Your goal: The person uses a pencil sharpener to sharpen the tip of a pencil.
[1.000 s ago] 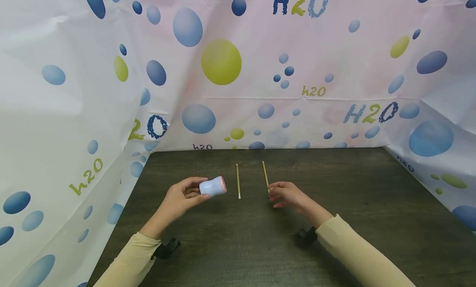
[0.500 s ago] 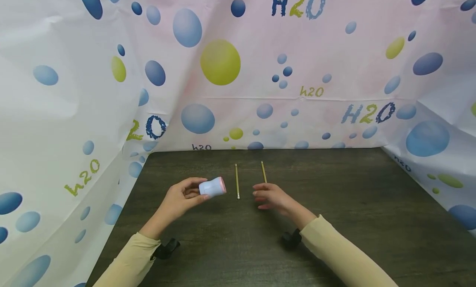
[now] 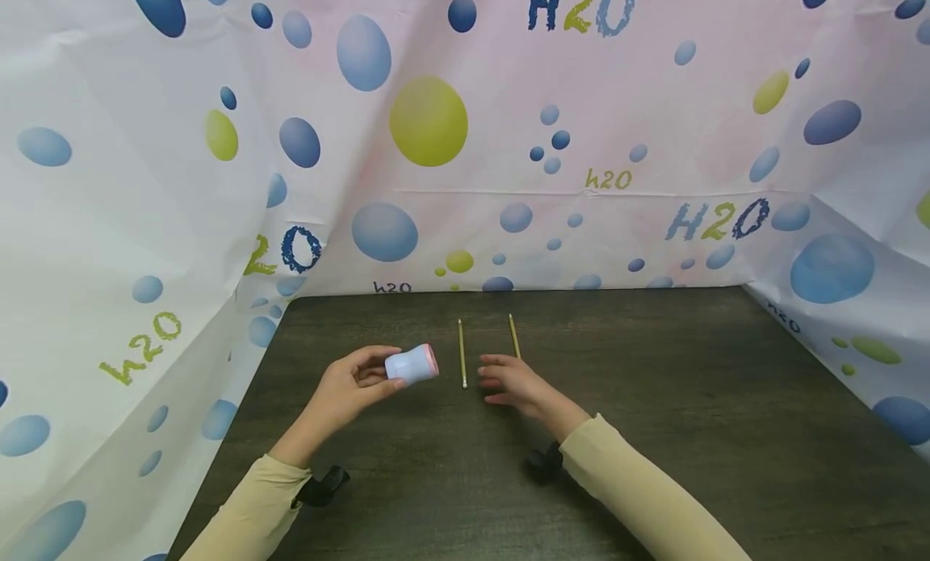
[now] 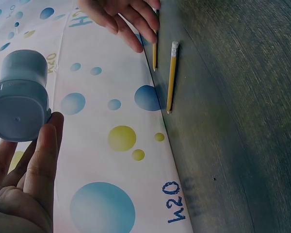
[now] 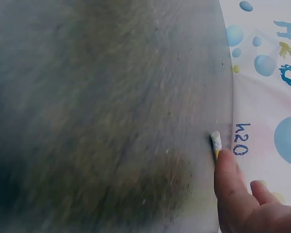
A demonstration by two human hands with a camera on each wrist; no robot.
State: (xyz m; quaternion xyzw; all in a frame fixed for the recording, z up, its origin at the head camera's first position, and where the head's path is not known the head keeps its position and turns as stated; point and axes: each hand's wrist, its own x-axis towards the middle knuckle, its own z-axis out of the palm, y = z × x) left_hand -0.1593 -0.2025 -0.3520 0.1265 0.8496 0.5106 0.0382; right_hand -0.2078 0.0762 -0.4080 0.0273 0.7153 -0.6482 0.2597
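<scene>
My left hand (image 3: 347, 393) holds a small pale-blue waisted object (image 3: 408, 366) with a pink end, tilted sideways above the table; its exact kind is unclear. In the left wrist view, fingers and thumb lie around this blue object (image 4: 22, 94), whose rounded flat base faces the camera. To its right, a yellow pencil (image 3: 462, 355) with a white eraser lies on the table. A second yellow pencil (image 3: 513, 335) lies further right, its near end hidden behind my right hand (image 3: 519, 386). That hand holds nothing, fingers loosely bent, between the two pencils and above the table.
The dark wooden table (image 3: 654, 367) is bordered at the back and both sides by a white sheet (image 3: 508, 165) printed with blue and green bubbles. A black wrist mount (image 3: 324, 486) sits below each hand.
My right hand has moved left, from beside the right pencil's near end toward the left pencil. The left hand with the pale-blue object stays almost still. Both pencils lie where they were.
</scene>
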